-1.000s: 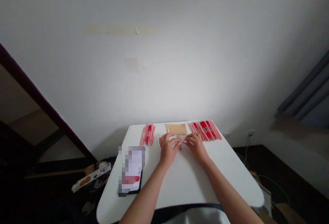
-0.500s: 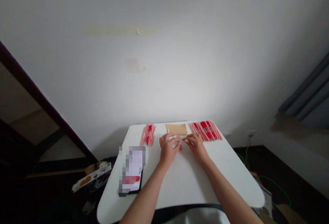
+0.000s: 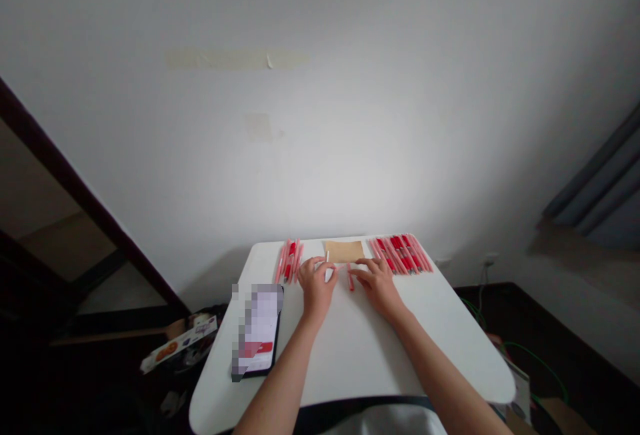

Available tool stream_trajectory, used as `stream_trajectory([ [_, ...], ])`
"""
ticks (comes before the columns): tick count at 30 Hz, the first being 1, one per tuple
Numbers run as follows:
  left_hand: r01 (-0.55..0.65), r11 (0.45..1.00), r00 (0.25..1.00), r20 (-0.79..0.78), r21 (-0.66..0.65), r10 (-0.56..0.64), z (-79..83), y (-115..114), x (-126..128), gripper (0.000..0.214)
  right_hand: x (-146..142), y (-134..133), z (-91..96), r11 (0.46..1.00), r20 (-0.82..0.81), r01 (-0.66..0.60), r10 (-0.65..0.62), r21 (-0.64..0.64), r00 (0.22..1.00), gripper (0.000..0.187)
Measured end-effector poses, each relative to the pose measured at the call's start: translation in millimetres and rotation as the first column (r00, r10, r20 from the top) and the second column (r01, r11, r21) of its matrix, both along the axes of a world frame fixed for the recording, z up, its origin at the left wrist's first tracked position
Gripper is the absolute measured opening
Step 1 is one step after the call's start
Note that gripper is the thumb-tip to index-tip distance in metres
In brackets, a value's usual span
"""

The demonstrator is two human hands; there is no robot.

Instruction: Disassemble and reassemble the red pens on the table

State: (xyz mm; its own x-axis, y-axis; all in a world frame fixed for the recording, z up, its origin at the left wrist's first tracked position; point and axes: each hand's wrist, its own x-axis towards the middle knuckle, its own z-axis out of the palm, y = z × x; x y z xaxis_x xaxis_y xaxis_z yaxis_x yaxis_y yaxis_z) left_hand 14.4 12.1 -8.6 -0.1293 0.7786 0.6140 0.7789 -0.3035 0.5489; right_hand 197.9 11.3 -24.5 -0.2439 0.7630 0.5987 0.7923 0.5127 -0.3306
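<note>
My left hand [image 3: 317,286] is over the white table [image 3: 360,355], its thumb and index fingertips pressed together. What lies in that pinch, if anything, is too small to make out. A thin white stick [image 3: 327,256] shows just behind its fingers. My right hand [image 3: 379,284] has thumb and index finger apart, the fingertips beside a short pink-red pen part [image 3: 351,281]. That part lies between my hands; whether the right thumb touches it I cannot tell. Behind my hands lies a piece of tan paper or card [image 3: 345,251].
Several pink and red pens [image 3: 289,262] lie at the back left, and a larger row of pens [image 3: 401,254] at the back right. A smartphone [image 3: 260,335] lies at the table's left side. The wall [image 3: 350,155] rises behind the table.
My hands have come apart from their near-meeting point. The left moved left, and the right fingers spread. The short pink-red part stays in about the same place.
</note>
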Motion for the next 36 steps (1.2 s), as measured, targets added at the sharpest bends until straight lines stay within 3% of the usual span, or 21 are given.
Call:
stream_trajectory([
  [5,-0.041,0.999,0.999,0.001,-0.005,0.041,-1.2,1.1,-1.3,0.007,-2.2,-4.0,3.5,1.000,0.051,-0.002,0.003,-0.019,0.999,0.033],
  [16,-0.046,0.999,0.999,-0.010,0.003,0.046,0.2,0.9,-1.2,0.006,0.1,0.0,-1.1,1.000,-0.012,-0.002,0.002,-0.002,1.000,0.014],
  [22,-0.050,0.999,0.999,-0.001,-0.001,0.050,0.9,-0.3,-0.5,0.006,2.5,2.3,-5.4,1.000,-0.026,0.010,-0.009,0.009,1.000,0.023],
  [36,-0.037,0.999,0.999,-0.008,0.018,0.037,1.3,-0.6,-0.7,0.006,1.8,2.2,-6.2,0.999,-0.027,0.044,-0.044,-0.002,0.999,0.015],
])
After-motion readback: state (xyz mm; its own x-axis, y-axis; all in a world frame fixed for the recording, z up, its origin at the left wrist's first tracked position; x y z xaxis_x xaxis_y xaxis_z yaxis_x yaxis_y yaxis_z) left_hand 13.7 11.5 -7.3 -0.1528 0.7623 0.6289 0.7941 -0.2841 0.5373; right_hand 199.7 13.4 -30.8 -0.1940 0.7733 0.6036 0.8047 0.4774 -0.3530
